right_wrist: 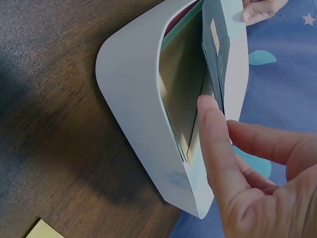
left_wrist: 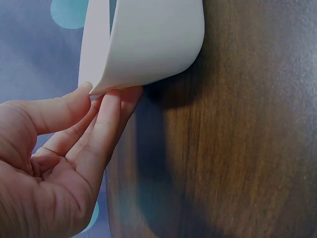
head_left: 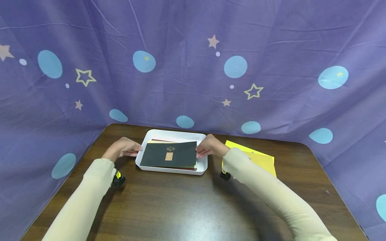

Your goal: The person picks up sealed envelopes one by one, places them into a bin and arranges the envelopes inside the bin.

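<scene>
While the left hand (head_left: 125, 148) pinches the left rim of the white tray (head_left: 181, 135), thumb at the lip, fingers against the outer wall, the right hand (head_left: 211, 146) is clamped on the right edge of the dark envelope (head_left: 155, 156), thumb and fingertip on opposite faces. Tray: below and slightly left of centre, head view. Dark envelope lies in it over other papers (right_wrist: 183, 74), gripped edge raised off them. Yellow envelopes (head_left: 266, 163): right of centre, partly behind the right sleeve (head_left: 262, 179), on the brown table (head_left: 181, 204).
</scene>
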Tool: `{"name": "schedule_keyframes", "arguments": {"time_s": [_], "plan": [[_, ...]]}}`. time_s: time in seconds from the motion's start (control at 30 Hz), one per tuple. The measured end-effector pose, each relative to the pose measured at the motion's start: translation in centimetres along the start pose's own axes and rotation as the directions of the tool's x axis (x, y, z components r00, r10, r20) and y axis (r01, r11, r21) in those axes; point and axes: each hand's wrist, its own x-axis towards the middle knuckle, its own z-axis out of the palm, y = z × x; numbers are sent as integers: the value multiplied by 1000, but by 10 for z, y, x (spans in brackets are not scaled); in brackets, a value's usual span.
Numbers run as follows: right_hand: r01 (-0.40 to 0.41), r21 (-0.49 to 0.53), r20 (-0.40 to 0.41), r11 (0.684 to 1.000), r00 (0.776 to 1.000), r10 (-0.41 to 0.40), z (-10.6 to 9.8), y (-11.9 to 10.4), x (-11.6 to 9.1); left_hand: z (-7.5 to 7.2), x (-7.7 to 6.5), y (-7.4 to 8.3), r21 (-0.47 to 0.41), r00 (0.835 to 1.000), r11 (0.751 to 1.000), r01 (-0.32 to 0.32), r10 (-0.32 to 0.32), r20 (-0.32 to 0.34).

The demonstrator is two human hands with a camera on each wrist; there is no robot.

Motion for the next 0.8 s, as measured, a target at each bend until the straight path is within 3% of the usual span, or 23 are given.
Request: {"name": "schedule_keyframes", "arguments": {"time_s": [0.27,0.8], "plan": [[-20,-42,-30,999,999,19,6,6,9,1,1,0,17,1000,1000,6,-6,8],[38,-71,-81,997,996,-43,9,8,5,0,2,0,23,1000,1000,12,-12,5]]}}
